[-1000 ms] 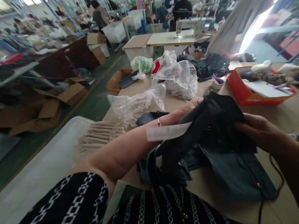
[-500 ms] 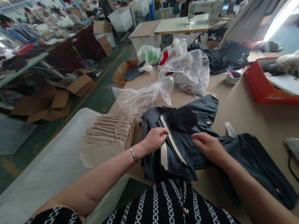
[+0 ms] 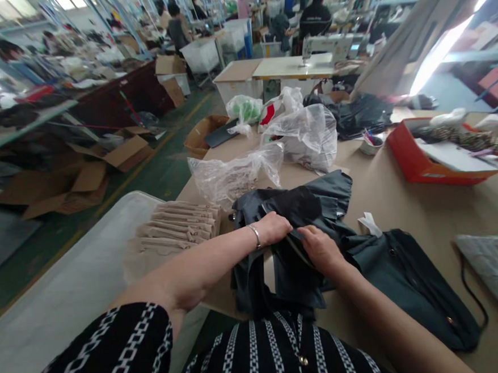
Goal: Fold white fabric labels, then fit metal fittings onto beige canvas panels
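Observation:
Dark blue-grey bag pieces (image 3: pixel 256 285) lie in a loose pile at the table's near edge. My left hand (image 3: pixel 275 228) is closed on the dark fabric, its fingertips pinching an edge. Close to its right, my right hand (image 3: pixel 322 251) pinches the same fabric, thumb and fingers together. Below the hands a cream strip (image 3: pixel 269 271) shows on the pile. A narrow pale edge runs down from between the fingers. The exact spot gripped is hidden by the fingers. Joined to or touching the pile at right is a dark bag (image 3: pixel 409 283) with a zip.
A stack of beige pouches (image 3: pixel 179 225) stands at left by a white bin (image 3: pixel 70 312). Clear plastic bags (image 3: pixel 239 173) lie behind the pile. An orange-red box (image 3: pixel 444 175) and a small cup of pens (image 3: pixel 371 142) sit at back right. People work at machines beyond.
My hands have come together over the dark fabric; the left moved right, the right moved left. The long cream strip between them has turned and shows only a thin edge. The view has tilted up.

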A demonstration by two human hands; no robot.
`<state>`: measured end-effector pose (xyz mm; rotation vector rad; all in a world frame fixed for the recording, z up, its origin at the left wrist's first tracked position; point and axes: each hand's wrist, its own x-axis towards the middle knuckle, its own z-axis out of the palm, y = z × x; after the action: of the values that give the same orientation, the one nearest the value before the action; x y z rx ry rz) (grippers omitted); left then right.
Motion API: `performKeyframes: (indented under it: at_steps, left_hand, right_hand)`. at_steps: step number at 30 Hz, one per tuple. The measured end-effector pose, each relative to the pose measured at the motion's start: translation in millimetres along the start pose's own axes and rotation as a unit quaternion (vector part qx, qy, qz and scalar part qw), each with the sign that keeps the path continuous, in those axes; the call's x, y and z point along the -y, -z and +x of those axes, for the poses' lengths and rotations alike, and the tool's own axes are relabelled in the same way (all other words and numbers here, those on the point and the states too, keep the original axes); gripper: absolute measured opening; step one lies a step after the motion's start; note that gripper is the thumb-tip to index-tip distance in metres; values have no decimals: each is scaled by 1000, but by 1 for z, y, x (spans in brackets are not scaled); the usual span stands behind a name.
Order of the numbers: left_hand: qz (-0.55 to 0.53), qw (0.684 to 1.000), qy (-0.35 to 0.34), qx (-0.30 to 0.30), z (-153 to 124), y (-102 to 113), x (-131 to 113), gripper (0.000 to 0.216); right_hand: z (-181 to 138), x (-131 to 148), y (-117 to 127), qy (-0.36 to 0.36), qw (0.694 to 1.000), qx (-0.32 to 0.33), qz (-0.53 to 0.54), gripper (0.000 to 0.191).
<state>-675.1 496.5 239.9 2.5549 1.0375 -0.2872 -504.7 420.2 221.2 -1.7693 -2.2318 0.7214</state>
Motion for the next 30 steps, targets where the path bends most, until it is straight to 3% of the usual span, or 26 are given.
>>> performKeyframes:
  at_steps: [2, 4, 6, 8, 11, 12, 14, 16, 21, 26, 30]
  left_hand:
    - [-11, 999, 26, -35, 0, 24, -5, 18]
    - [-33, 994, 56, -87, -3, 49, -13, 19]
    - [-68, 986, 72, -133, -10, 69, -24, 22]
    - [-112, 979, 68, -159, -19, 78, -40, 24]
    - [-192, 967, 44, -161, -28, 69, -68, 25]
    - [-255, 953, 42, -160, -30, 63, -77, 23]
    - [-401, 901, 48, -159, -32, 49, -90, 18]
    - [-540, 825, 76, -152, -33, 39, -94, 18]
    - [-712, 675, 148, -125, -36, 34, -82, 25]
    - [-768, 620, 137, -84, -41, 37, -71, 41]
    - [-774, 607, 176, -41, -57, 38, -76, 33]
  right_hand:
    - [-18, 0, 23, 13, 992, -112, 57, 30]
    - [-39, 0, 38, 12, 961, -206, 185, 26]
    - [-53, 3, 41, -32, 907, -222, 357, 25]
    - [-55, 8, 38, -105, 819, -186, 533, 33]
    - [-40, 24, 36, -141, 642, -148, 739, 55]
    - [-34, 29, 37, -140, 602, -145, 773, 57]
    - [-24, 38, 40, -138, 566, -157, 797, 58]
    - [-18, 41, 42, -148, 566, -178, 792, 57]
    - [-19, 26, 35, -155, 653, -135, 729, 47]
    - [-23, 14, 35, -55, 784, -59, 615, 30]
    - [-25, -16, 56, -48, 841, -68, 535, 38]
